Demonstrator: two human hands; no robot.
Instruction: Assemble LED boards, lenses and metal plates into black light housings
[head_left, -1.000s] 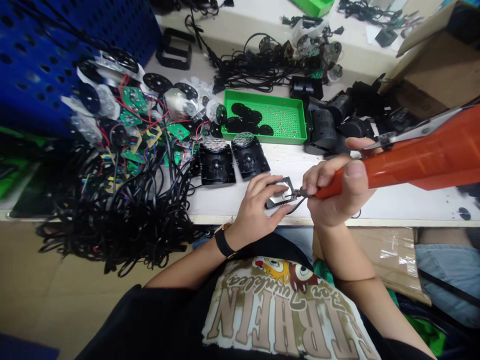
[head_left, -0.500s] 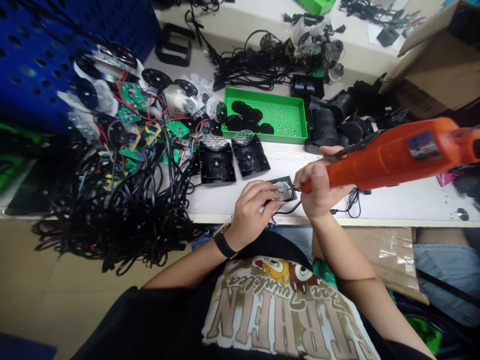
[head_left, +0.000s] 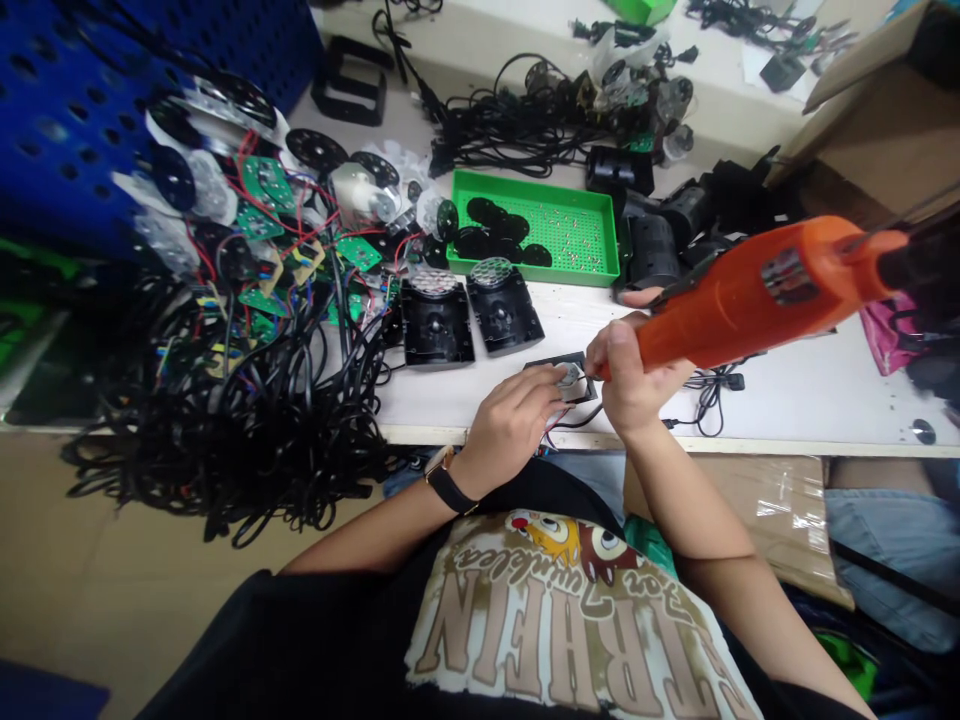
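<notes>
Near the table's front edge, my left hand presses its fingers onto a small black rectangular frame, holding it against the white tabletop. A round grey part shows inside that frame, partly covered by my fingertips. An orange electric screwdriver lies in my right hand, which is closed around its front end. The tool slants, its thin bit pointing left at the grey part; exact contact is too small to tell. Behind the frame stand two black housing halves with honeycomb grilles.
A green tray holds black discs and small screws. On the left lies a tangled heap of black cables with circuit boards. Black housings and a cardboard box are at the right. A cable lies right of my wrist.
The screwdriver's rear end has swung left and slightly down, while its tip stays at the frame. My left fingers have drawn closer together on the part.
</notes>
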